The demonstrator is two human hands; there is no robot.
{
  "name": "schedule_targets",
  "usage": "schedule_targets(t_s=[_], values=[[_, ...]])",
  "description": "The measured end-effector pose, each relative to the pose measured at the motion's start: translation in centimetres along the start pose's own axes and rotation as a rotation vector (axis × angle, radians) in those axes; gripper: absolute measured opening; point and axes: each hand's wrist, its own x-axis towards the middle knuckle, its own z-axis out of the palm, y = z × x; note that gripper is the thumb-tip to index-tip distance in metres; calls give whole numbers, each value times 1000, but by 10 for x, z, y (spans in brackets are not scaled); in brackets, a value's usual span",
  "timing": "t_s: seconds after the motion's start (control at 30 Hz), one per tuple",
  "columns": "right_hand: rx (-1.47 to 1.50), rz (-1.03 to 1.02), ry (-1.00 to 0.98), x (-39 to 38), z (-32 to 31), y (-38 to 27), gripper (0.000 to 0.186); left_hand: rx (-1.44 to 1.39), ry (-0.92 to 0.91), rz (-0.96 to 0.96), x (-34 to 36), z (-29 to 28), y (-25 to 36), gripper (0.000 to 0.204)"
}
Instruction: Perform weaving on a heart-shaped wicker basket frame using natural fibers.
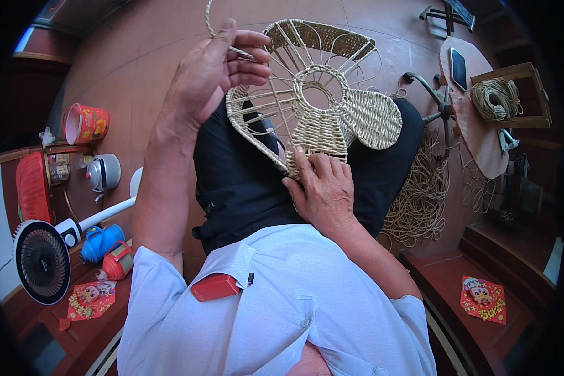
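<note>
A flower-shaped woven frame (319,135) of pale twisted cord lies across my lap, with a round ring at its centre. Tight weave fills its lower petal and right petal, while bare spokes show on its left and upper sides. Raised over its left side, my left hand (219,72) pinches a strand of cord (208,14) between thumb and fingers; the strand sticks up past the thumb. At the frame's near edge, my right hand (326,191) grips the rim, with its fingers on top of the weave.
A pile of loose cord (420,194) lies on the floor to my right. Beyond it, a board (476,147) on a metal stand carries a phone (457,67) and a coil of cord (496,99). On my left are a fan (42,262), a kettle (104,172) and a red bucket (86,123).
</note>
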Motion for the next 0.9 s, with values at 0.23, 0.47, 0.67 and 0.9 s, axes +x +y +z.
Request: schedule_targets(t_s=[0.23, 0.47, 0.67, 0.9], values=[[68, 59, -73, 10, -3, -1, 49, 392, -65, 216, -45, 39, -26, 50], [73, 73, -57, 14, 3, 0, 44, 642, 118, -165, -84, 63, -81, 18], [132, 55, 4, 7, 5, 2, 42, 634, 155, -44, -86, 79, -106, 15], [176, 104, 3, 8, -1, -1, 42, 366, 68, -234, -83, 74, -89, 11]])
